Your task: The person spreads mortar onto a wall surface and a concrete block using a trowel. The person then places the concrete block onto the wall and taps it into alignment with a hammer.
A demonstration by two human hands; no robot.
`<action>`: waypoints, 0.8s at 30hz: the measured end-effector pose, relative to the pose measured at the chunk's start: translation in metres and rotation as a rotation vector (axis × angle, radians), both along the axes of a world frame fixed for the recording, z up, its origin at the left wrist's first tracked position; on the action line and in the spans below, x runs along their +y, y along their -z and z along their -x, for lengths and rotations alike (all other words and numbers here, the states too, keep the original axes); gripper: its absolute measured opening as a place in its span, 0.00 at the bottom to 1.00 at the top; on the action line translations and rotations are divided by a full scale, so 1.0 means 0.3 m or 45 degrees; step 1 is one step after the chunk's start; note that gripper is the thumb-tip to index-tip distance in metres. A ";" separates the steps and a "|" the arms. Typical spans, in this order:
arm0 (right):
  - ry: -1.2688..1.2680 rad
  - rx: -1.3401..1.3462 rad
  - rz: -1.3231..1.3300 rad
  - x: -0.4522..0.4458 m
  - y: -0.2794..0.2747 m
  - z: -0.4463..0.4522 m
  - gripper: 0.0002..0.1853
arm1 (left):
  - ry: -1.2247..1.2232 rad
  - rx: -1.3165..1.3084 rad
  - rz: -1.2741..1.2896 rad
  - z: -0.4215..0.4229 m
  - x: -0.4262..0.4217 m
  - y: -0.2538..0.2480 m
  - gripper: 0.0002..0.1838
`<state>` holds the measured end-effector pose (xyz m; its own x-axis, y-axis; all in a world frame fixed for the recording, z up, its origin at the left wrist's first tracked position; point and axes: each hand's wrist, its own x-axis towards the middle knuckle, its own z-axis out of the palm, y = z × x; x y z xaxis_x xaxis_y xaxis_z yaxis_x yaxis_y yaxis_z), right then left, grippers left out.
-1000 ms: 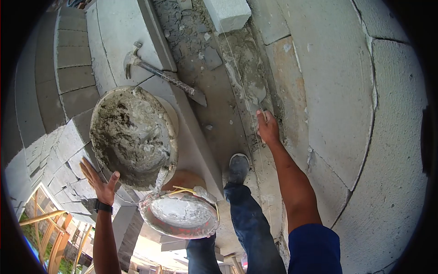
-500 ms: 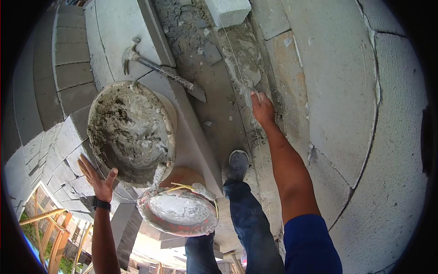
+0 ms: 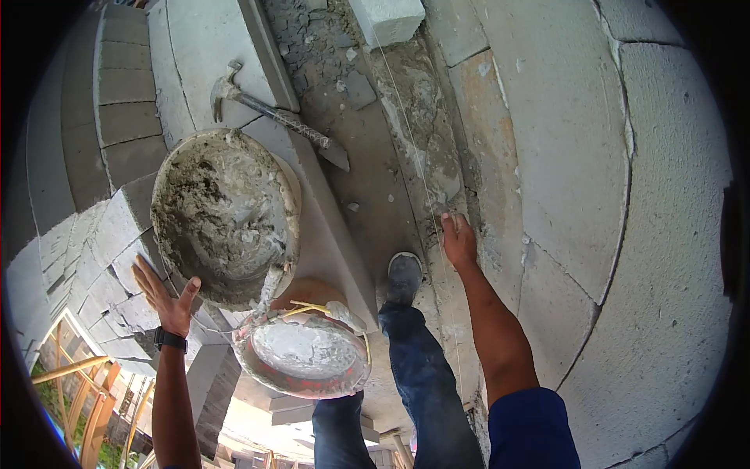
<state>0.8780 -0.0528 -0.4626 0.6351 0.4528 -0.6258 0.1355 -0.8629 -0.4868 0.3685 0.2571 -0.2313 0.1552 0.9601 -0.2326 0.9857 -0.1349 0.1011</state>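
My right hand point(image 3: 459, 241) is closed around the handle of a trowel point(image 3: 447, 187), whose mortar-grey blade lies over the wet mortar strip point(image 3: 420, 109) and blends into it. A thin string line point(image 3: 408, 109) runs along the strip, close beside this hand. My left hand point(image 3: 166, 298), fingers spread and thumb out, is against or just over the pale blockwork, beside the lower left rim of a large bucket point(image 3: 294, 211). Grey mortar point(image 3: 238, 184) coats the inside of that bucket. Nothing is held in the left hand.
A claw hammer point(image 3: 273, 113) lies on the blocks behind the bucket. A smaller mortar-smeared bucket point(image 3: 312, 387) with a yellow handle stands near my legs. A pale block point(image 3: 388, 19) sits at the strip's far end. Large block walls point(image 3: 574, 156) rise on the right. Rubble point(image 3: 320, 55) litters the channel.
My right hand has drawn the trowel back along the mortar strip toward my body. My left hand stays spread beside the large bucket, and the view has shifted slightly.
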 end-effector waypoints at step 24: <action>-0.170 0.021 0.040 0.055 0.059 0.013 0.30 | -0.061 -0.005 0.004 0.022 -0.006 0.023 0.74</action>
